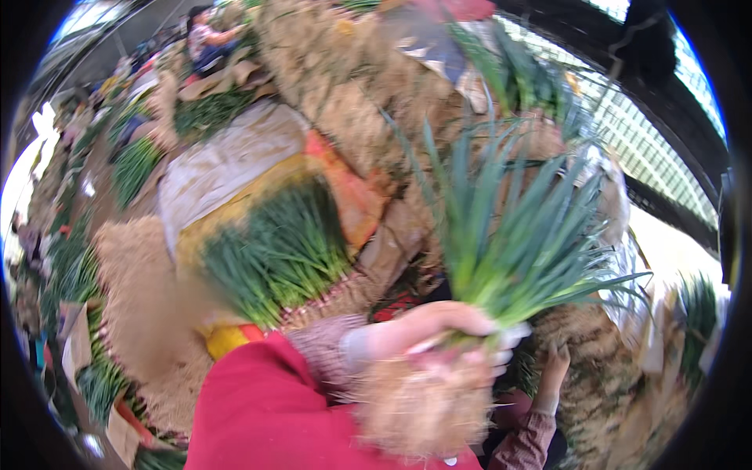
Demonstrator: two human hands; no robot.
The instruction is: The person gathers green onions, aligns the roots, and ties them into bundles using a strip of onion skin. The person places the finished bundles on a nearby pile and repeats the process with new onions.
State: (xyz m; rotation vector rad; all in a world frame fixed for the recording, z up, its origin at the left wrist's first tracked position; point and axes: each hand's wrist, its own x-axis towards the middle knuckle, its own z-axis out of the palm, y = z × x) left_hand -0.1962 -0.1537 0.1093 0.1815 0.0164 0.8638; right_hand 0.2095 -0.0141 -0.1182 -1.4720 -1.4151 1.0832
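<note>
My left hand (446,329) is wrapped around a thick bunch of green onions (505,247). Their green leaves fan out upward, and the pale bulbs end in a shaggy mass of roots (426,405) below the hand. White covering, perhaps a glove, shows on some of the fingertips. Lower right, my right hand (555,358) reaches up beside a heap of brown, matted roots or straw (593,352); whether it grips any of it is unclear. A neat row of green onions (282,252) lies to the left of the held bunch, with pinkish bulbs toward me.
Yellow and white sacking (235,153) spreads under the row. A long brown root-covered pile (346,88) runs behind it, with another pile (141,305) at left. More green onions (523,70) stand at upper right. A person (211,41) sits at upper left.
</note>
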